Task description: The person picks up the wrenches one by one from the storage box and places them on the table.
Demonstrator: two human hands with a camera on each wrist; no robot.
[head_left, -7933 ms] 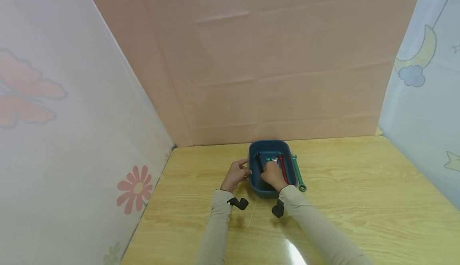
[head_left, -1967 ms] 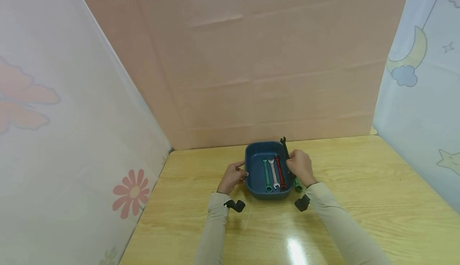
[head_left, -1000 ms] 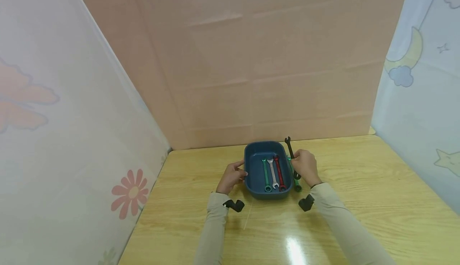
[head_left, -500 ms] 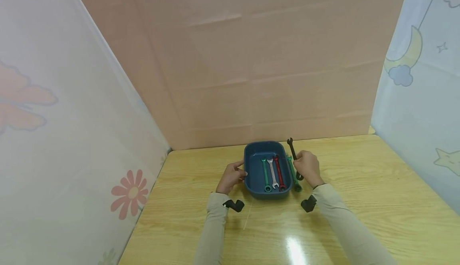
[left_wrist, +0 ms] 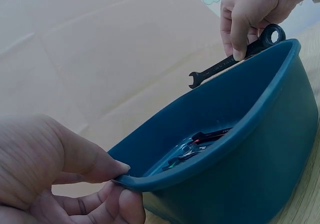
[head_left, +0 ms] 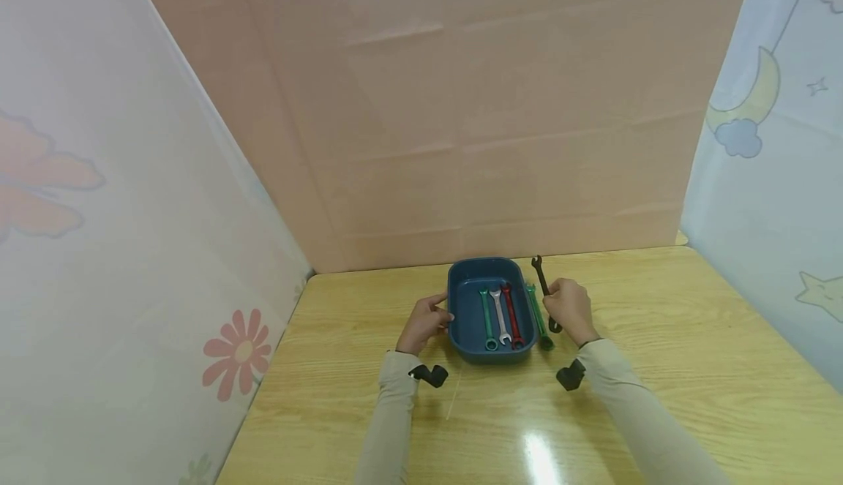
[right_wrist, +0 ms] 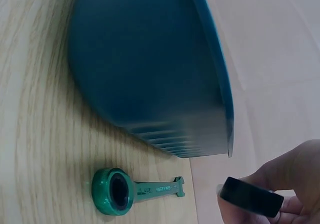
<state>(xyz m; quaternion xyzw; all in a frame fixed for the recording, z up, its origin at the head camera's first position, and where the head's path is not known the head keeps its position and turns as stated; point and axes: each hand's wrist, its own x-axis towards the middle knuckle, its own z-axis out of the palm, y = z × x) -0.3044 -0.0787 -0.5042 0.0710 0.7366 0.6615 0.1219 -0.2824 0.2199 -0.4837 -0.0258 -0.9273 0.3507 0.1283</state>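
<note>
The black wrench (head_left: 541, 278) is off to the right of the blue bin (head_left: 495, 358), held off the surface (head_left: 658, 324) in the right hand (head_left: 570, 304). That hand's thumb and fingers are closed on its shank; the forked end sticks out past them on the far side and the ring end on the near side. At the bin's left wall, the left hand (head_left: 423, 323) pinches the rim, thumb on the inner side and fingers bent underneath outside.

There are five wrenches and one bin. Three wrenches lie in the bin, side by side towards its right wall: one green wrench (head_left: 488, 318), one silver wrench (head_left: 500, 318) and one red wrench (head_left: 511, 317). A second green one, the outer wrench (head_left: 538, 314), lies on the surface just beside the bin's right wall, ring end nearest the person.

The fingers cover part of the black wrench's shank. From the right wrist it shows as a dark, end-on block, with the hand cut off by the picture's edge. From the left wrist, the bin's wall hides much of the three inside, and the lettering on the black one is too small to read.
</note>
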